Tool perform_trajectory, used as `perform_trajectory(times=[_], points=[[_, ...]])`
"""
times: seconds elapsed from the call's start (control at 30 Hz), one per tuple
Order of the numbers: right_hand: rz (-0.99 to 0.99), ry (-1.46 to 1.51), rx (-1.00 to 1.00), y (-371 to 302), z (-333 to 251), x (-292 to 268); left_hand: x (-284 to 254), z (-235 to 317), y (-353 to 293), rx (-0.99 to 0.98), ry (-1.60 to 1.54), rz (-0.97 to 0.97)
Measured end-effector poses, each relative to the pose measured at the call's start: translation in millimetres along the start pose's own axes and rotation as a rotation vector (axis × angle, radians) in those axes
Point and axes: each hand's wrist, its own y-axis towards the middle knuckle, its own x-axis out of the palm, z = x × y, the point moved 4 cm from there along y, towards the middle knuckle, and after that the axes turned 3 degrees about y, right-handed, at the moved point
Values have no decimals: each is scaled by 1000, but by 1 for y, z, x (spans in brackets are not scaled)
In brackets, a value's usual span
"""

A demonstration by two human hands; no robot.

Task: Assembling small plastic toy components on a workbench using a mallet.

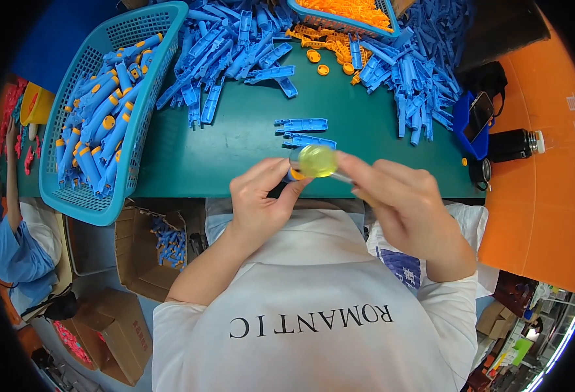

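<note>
My left hand (260, 201) pinches a blue plastic piece with an orange end (295, 174) in front of my chest, near the table's front edge. Most of that piece is hidden by the fingers. In my right hand (401, 202) is a small mallet with a translucent yellow-green head (318, 161), its fingers closed round the handle. Motion blurs the head, which overlaps the orange end; whether they touch I cannot tell. Just beyond lie two blue half shells, an upper one (305, 125) and a lower one (313, 141), side by side on the green table.
A blue basket (127, 150) of blue-and-orange tubes stands left. Heaps of blue shells (228, 55) and orange parts (333, 42) cover the back. At right are a phone (479, 117) and a black bottle (512, 145). Another person's arm (12, 176) shows far left.
</note>
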Motion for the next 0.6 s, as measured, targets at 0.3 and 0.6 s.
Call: perform_trajectory(times=[0.3,0.6], points=[[294,-172,328,-32,97,2,-58,23,22,333,389,331],[450,-623,329,-28,136,18,-81,33,73,319,936,248]])
